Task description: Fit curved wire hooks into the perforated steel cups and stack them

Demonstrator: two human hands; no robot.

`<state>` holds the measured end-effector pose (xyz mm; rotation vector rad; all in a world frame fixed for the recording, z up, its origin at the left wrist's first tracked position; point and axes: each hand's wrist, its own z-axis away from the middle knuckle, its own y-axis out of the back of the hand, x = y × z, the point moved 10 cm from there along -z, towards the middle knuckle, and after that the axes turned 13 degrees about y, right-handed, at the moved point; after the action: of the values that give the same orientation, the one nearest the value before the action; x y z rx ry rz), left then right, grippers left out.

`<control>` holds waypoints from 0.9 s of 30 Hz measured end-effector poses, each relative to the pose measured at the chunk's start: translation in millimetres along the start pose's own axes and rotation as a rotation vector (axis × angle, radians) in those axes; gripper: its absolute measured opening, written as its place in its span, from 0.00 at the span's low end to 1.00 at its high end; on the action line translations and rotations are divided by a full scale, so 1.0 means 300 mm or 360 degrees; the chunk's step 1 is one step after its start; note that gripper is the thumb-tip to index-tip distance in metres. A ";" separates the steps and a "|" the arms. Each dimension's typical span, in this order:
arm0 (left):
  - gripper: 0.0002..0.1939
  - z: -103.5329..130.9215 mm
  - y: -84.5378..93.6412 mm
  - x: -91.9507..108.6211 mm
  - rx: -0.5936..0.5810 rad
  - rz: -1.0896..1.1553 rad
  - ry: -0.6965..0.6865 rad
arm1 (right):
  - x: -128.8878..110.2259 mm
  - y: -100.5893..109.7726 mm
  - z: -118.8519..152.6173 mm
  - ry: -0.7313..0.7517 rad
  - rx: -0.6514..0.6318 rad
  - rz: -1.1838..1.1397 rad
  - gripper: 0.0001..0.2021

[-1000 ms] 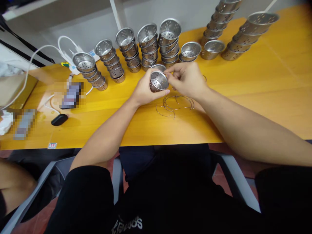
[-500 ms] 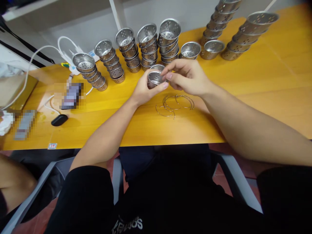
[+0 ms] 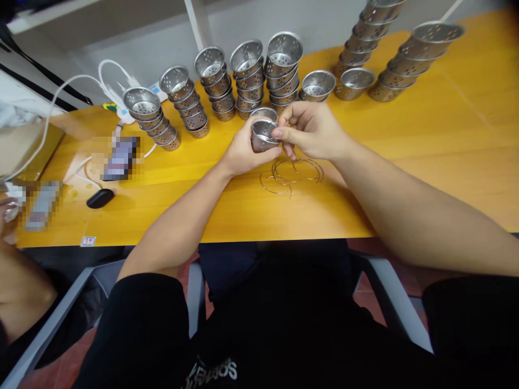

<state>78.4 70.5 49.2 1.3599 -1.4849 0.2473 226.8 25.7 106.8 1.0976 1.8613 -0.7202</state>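
A small perforated metal cup (image 3: 263, 136) is tilted in my left hand (image 3: 242, 147), whose fingers wrap round its side. My right hand (image 3: 306, 129) is closed in a pinch at the cup's right rim; what lies between thumb and forefinger is too small to make out. A thin bright line crosses the inside of the cup, perhaps wire. Several thin wire rings (image 3: 298, 178), some of them open curves, lie on the table below my hands. Just behind the held cup stands another metal cup (image 3: 264, 113), partly covered by it.
Stacked perforated cups (image 3: 248, 75) line the back of the wooden table (image 3: 227, 216), with more stacks (image 3: 401, 65) at the right. Single cups (image 3: 354, 84) stand between. On the left are a blurred phone (image 3: 120, 158), a black oval case (image 3: 100, 198), white cables and another person's arm (image 3: 24, 286).
The cup in my left hand has tipped and shifted slightly right. My right fingers have closed in on its rim. At the far left, the other person's hand has come into view.
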 end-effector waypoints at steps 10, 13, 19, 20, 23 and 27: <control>0.46 -0.006 -0.002 0.005 -0.0031 -0.0021 0.0005 | -0.020 -0.002 0.005 -0.0076 -0.0039 0.0082 0.38; 0.45 -0.010 0.007 0.008 0.0007 -0.0089 0.0106 | -0.026 0.004 0.000 -0.0059 -0.0031 0.0167 0.40; 0.42 -0.010 0.011 0.027 0.0015 -0.0155 0.0090 | -0.035 0.005 0.000 -0.0048 -0.0034 0.0250 0.40; 0.43 -0.010 0.011 0.027 0.0016 -0.0179 0.0080 | -0.034 0.007 0.000 -0.0052 -0.0030 0.0249 0.41; 0.44 -0.009 0.012 0.024 0.0022 -0.0235 0.0080 | -0.032 0.008 0.002 -0.0056 -0.0033 0.0240 0.40; 0.46 -0.006 0.016 0.030 0.0005 -0.0186 0.0070 | -0.026 0.005 0.003 -0.0044 -0.0066 0.0214 0.40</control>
<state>77.2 67.9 59.1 1.4298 -1.3639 0.2043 230.7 22.3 113.1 1.1682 1.7531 -0.6142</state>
